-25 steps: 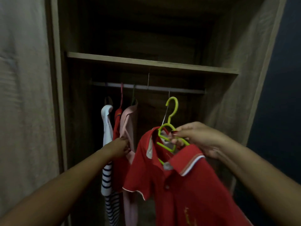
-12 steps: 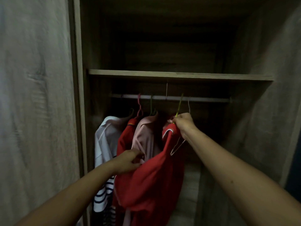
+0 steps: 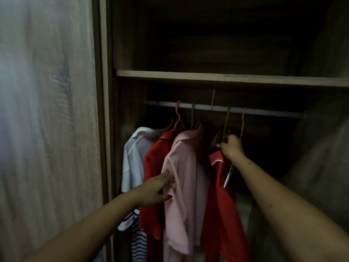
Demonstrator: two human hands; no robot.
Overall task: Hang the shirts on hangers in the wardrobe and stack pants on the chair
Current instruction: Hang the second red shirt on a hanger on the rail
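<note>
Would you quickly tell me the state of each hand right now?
Left hand: open, straight fingers pressing the pale pink polo shirt.
Right hand: closed, gripping the yellow-green plastic hanger that carries the white-trimmed red polo shirt.

From the white hanger (image 3: 242,121) toward three o'clock the rail (image 3: 273,112) ran bare, and the space under it stood open as far as the wardrobe's side wall (image 3: 321,167). Toward nine o'clock the white shirt (image 3: 135,154), a red shirt (image 3: 153,167) and the pink shirt (image 3: 188,176) hung pressed together, barring passage. A narrow gap showed at collar height between the pink shirt and the red polo (image 3: 222,205). The right hand (image 3: 232,146), gripping the green hanger (image 3: 225,123), filled the polo's twelve o'clock. The shelf (image 3: 226,78) sat close over the rail.
</note>
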